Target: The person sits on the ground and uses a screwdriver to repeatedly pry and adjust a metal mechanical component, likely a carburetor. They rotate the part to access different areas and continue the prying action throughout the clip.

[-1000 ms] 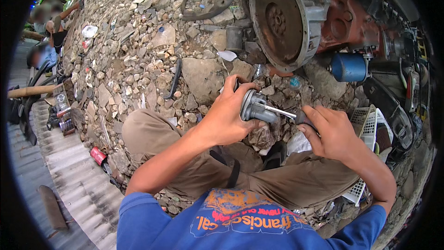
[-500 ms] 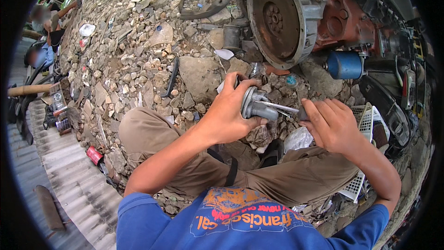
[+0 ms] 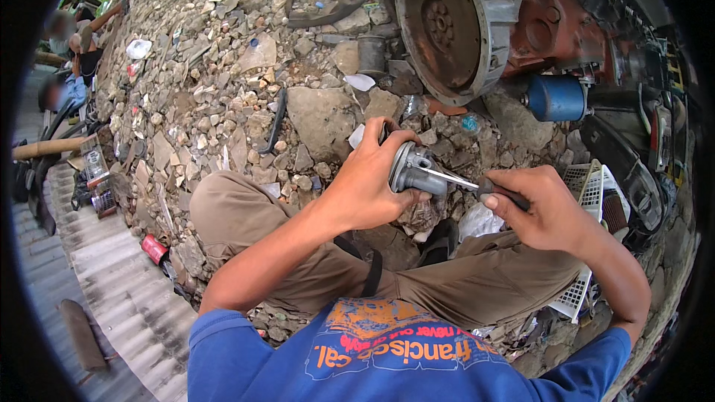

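My left hand (image 3: 365,184) is wrapped round a grey cast-metal part (image 3: 428,182) with a round flange and a short cylindrical body. It holds the part above the ground between my knees, with the body turned to the right. In my right hand (image 3: 542,205), closed with the thumb along the side, is a screwdriver with a dark handle (image 3: 512,195). The screwdriver's thin bright shaft (image 3: 456,179) slants left to the part's upper side. Its tip meets the part near a small opening; whether it sits inside I cannot tell.
A large engine with a round flywheel housing (image 3: 488,67) and blue filter (image 3: 557,98) stands at the far right. A white plastic crate (image 3: 577,294) lies beside my right knee. Stones and a black bent strip (image 3: 275,120) cover the ground ahead. Corrugated sheets (image 3: 123,268) lie left; two people are far left.
My right hand has shifted its grip on the screwdriver: the fingers are more curled and more of the handle shows. The shaft, blurred before, is now sharp. My left hand keeps its hold.
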Available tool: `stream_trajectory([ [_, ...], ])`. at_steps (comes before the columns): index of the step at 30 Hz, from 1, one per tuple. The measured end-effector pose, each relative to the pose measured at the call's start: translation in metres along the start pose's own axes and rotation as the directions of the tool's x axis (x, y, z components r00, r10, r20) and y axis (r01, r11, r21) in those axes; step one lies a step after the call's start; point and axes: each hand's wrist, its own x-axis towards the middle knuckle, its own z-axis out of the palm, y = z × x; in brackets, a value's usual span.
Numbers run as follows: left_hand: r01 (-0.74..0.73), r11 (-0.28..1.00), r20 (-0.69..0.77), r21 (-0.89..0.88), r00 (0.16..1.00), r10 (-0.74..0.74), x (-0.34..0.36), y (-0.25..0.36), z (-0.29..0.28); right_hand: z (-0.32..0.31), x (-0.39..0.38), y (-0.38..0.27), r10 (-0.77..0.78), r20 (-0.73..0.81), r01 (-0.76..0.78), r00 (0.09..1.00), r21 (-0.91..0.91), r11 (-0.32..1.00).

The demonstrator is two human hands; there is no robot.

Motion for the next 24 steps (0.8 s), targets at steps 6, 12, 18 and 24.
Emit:
stream_trajectory([
  [6, 0.056, 0.998, 0.005, -0.032, 0.998, -0.056, 0.002, 0.004, -0.005, 0.013, -0.001, -0.006, -0.248, -0.159, 0.147, 0.956, -0.472, 0.869],
  [12, 0.002, 0.999, -0.008, -0.037, 1.0, -0.002, -0.01, -0.003, 0.005, 0.006, -0.003, -0.004, 0.103, 0.101, -0.112, 0.99, 0.087, 0.99],
  [18, 0.008, 1.0, -0.014, -0.007, 1.0, -0.008, -0.004, 0.003, 0.002, -0.001, 0.003, -0.007, 0.182, 0.084, -0.198, 0.98, 0.276, 0.94],
  [24, 0.035, 0.999, -0.006, -0.025, 0.999, -0.035, -0.001, 0.012, -0.004, 0.007, 0.0, 0.001, -0.398, -0.112, 0.245, 0.91, -0.631, 0.736],
])
